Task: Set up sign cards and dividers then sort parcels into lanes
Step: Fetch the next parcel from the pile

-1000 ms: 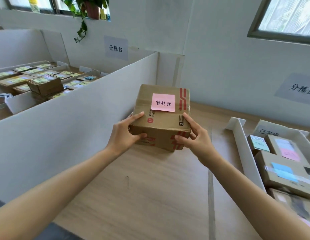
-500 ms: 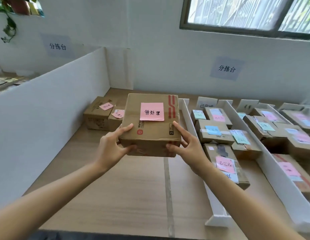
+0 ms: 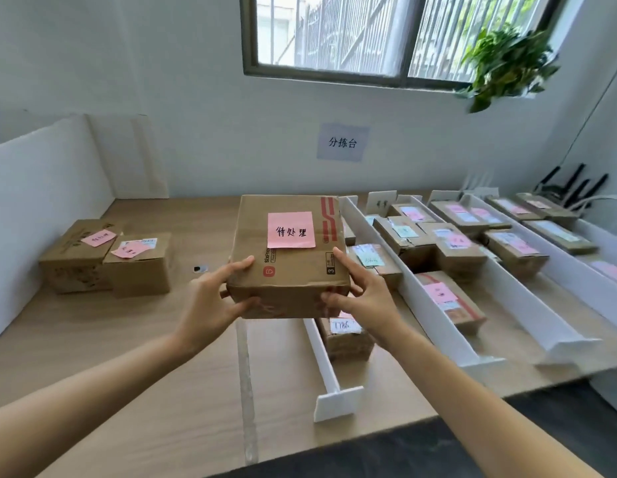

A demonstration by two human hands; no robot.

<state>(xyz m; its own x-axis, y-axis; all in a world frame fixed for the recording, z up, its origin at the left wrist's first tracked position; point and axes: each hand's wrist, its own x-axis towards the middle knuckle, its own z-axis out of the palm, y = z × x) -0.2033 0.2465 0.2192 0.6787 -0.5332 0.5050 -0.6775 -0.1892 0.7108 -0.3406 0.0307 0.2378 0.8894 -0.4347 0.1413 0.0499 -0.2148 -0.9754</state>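
Note:
I hold a brown cardboard parcel (image 3: 283, 270) with a pink sticky note (image 3: 291, 230) on top, lifted above the wooden table (image 3: 128, 357). My left hand (image 3: 214, 298) grips its near left corner, thumb on top. My right hand (image 3: 362, 294) grips the near right corner the same way. Two parcels with pink notes (image 3: 103, 260) stand together on the table's left side. White dividers (image 3: 434, 298) form lanes on the right, each holding several labelled parcels (image 3: 448, 246). Folded white sign cards (image 3: 381, 201) stand at the lanes' far ends.
A tall white partition (image 3: 41, 208) walls off the left side. A paper sign (image 3: 342, 143) hangs on the back wall under a window. A potted plant (image 3: 507, 63) hangs at upper right. Black antennas (image 3: 572, 188) stand at the far right. The table's front edge drops to a dark floor (image 3: 438, 450).
My view has swung right, from the partition to the lanes. The parcel stays in both hands and now hovers over the near end of the leftmost divider.

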